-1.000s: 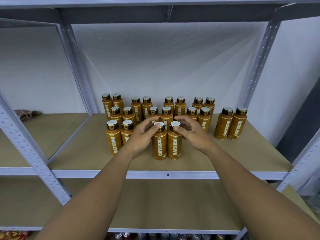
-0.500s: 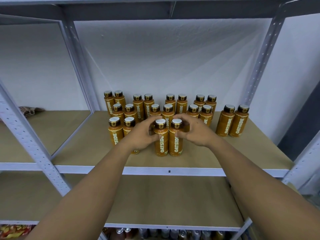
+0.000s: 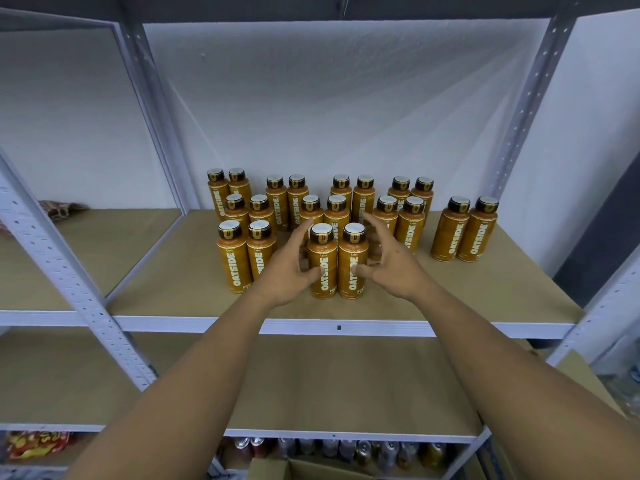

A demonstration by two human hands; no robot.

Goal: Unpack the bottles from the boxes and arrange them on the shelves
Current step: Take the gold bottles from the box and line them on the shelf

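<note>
as we reach both arms over the front rail of the shelf, our left hand and our right hand sit either side of two upright bottles at the front of the group. the left front bottle and the right front bottle stand on the brown board, touching each other, with the oatside labels facing us. our left hand is released: its fingers fan out loosely beside and behind the left front bottle, and only the thumb tip meets the label low down. our right hand is released in the same way, fingers spread past the right front bottle's shoulder, thumb tip against its label. neither hand closes round a bottle. just to the left stands another front pair, partly hidden by our left hand. behind them the other bottles stand upright in two further rows of pairs near the white wall. a separate pair stands apart towards the right end of the shelf. on the neighbouring shelf to the left lies a crumpled patterned thing we cannot make out. under the lower shelf we see a row of cans, a red and yellow packet and the open top of a cardboard box.
</note>
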